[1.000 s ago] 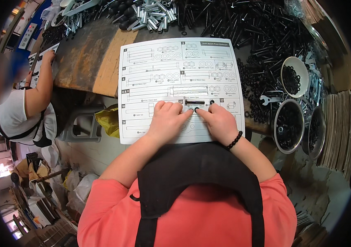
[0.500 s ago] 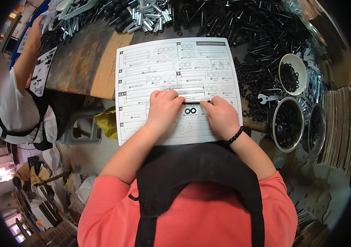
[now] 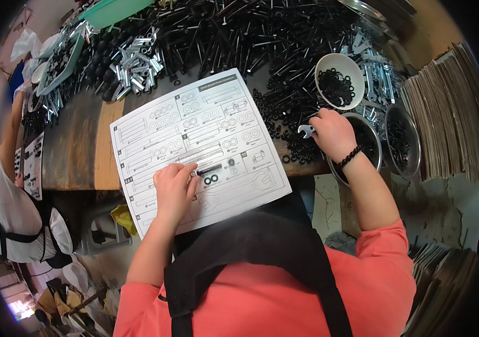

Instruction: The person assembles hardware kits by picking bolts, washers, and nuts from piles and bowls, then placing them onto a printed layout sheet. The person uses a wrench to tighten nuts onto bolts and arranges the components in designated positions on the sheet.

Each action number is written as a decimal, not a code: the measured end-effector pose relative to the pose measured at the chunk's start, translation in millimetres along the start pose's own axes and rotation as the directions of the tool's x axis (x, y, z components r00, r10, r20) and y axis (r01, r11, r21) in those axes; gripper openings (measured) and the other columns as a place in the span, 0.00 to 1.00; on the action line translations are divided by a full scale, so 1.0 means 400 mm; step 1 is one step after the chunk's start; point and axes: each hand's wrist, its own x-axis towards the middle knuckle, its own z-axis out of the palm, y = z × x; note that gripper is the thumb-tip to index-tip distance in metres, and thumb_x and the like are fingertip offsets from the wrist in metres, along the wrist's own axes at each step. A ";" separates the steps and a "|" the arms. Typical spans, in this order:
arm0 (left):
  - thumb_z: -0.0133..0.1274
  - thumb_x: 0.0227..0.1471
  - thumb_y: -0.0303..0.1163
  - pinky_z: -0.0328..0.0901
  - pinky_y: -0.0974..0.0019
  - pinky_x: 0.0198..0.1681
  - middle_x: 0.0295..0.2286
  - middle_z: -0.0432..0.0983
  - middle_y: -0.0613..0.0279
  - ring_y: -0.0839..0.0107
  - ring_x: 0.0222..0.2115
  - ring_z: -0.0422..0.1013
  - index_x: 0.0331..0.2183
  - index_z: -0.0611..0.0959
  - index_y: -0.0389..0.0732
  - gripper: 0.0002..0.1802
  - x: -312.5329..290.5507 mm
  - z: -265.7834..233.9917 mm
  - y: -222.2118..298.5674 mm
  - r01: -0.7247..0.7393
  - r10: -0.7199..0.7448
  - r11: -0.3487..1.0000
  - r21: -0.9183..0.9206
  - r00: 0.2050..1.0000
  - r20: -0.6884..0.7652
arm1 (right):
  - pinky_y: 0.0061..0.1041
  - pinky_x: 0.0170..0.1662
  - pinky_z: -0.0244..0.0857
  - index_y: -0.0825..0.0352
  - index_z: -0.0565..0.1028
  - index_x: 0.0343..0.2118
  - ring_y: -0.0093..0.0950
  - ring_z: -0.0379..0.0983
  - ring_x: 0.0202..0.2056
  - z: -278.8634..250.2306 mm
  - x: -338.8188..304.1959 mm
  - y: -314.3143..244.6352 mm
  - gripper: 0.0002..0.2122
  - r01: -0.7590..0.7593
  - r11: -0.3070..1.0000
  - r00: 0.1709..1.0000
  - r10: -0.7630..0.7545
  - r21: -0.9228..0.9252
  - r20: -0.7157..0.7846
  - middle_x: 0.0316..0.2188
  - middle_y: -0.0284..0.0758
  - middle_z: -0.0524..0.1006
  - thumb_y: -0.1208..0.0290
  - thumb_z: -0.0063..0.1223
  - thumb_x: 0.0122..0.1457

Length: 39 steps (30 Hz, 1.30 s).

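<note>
A white printed sheet (image 3: 155, 132) with line drawings of fasteners lies tilted across the table's near edge. My left hand (image 3: 175, 191) rests on it, thumb and forefinger closed at the left end of a black bolt (image 3: 211, 169). Just below the bolt are two black rings (image 3: 210, 179) side by side, and a small dark piece (image 3: 231, 162) lies to its right. Off the sheet's right edge, my right hand (image 3: 335, 133) is closed on a silver open-end wrench (image 3: 307, 131); its jaw sticks out past my fingers, while the rest is hidden under them.
Loose black bolts (image 3: 217, 33) heap along the back, beside silver tubes (image 3: 137, 66). At the right stand a white bowl (image 3: 321, 70) of black rings, metal bowls (image 3: 417, 151) and stacked cardboard (image 3: 441, 118). Another person's arm (image 3: 10, 135) is at the far left.
My right hand has left the bolt and moved right to the wrench by the bowls. My left hand stays at the bolt. The sheet now sits tilted and the view has shifted right.
</note>
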 end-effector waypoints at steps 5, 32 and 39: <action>0.58 0.40 0.28 0.55 0.62 0.39 0.26 0.69 0.63 0.65 0.30 0.65 0.33 0.81 0.42 0.13 0.001 0.011 0.023 -0.029 0.029 0.998 -0.052 1.000 0.000 | 0.31 0.34 0.66 0.61 0.77 0.22 0.32 0.70 0.35 0.023 0.016 -0.002 0.05 0.034 0.991 0.989 -0.015 -0.132 0.145 0.27 0.34 0.72 0.73 0.47 0.47; 0.57 0.40 0.26 0.56 0.62 0.40 0.27 0.71 0.60 0.62 0.32 0.65 0.33 0.81 0.43 0.12 -0.009 0.007 0.007 0.089 -0.088 0.994 -0.070 0.996 0.020 | 0.29 0.36 0.66 0.60 0.70 0.43 0.35 0.72 0.34 -0.224 0.115 0.162 0.17 0.168 0.898 0.601 0.234 0.407 -0.764 0.33 0.37 0.75 0.71 0.57 0.48; 0.58 0.39 0.25 0.57 0.62 0.38 0.28 0.71 0.60 0.62 0.31 0.65 0.32 0.81 0.42 0.12 -0.022 0.009 -0.023 0.171 -0.164 0.978 -0.119 0.984 0.063 | 0.35 0.46 0.65 0.69 0.71 0.40 0.42 0.71 0.43 0.051 0.164 0.688 0.19 -0.813 0.416 0.409 0.906 0.407 -0.109 0.40 0.48 0.74 0.66 0.59 0.44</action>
